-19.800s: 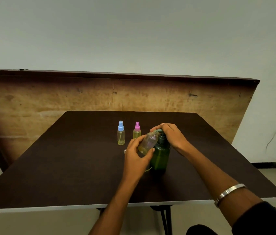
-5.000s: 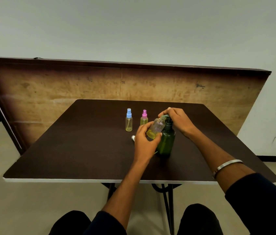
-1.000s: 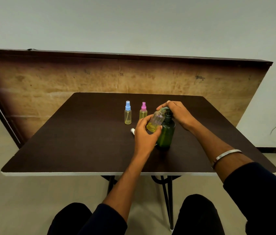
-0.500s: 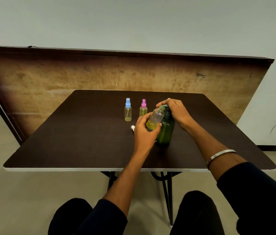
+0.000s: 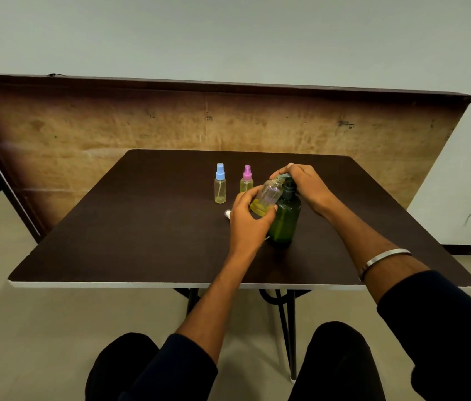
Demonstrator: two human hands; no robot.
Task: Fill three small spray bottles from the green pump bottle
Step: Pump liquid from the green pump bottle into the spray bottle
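Observation:
The green pump bottle (image 5: 285, 218) stands upright on the dark table (image 5: 147, 227). My right hand (image 5: 306, 185) rests over its pump head, fingers curled on it. My left hand (image 5: 250, 222) holds a clear uncapped spray bottle (image 5: 269, 196) tilted, its open neck up against the pump spout; yellow liquid sits in its lower part. Behind, a blue-capped spray bottle (image 5: 220, 183) and a pink-capped spray bottle (image 5: 246, 179) stand upright, both holding yellowish liquid.
A small white cap piece (image 5: 227, 213) lies on the table just left of my left hand. A wooden board (image 5: 112, 134) leans against the wall behind the table. My knees sit below the table's near edge (image 5: 112, 284).
The hands and bottles keep the same pose through the earlier frames. Only the head camera has shifted a little, so the table sits slightly differently in the frame.

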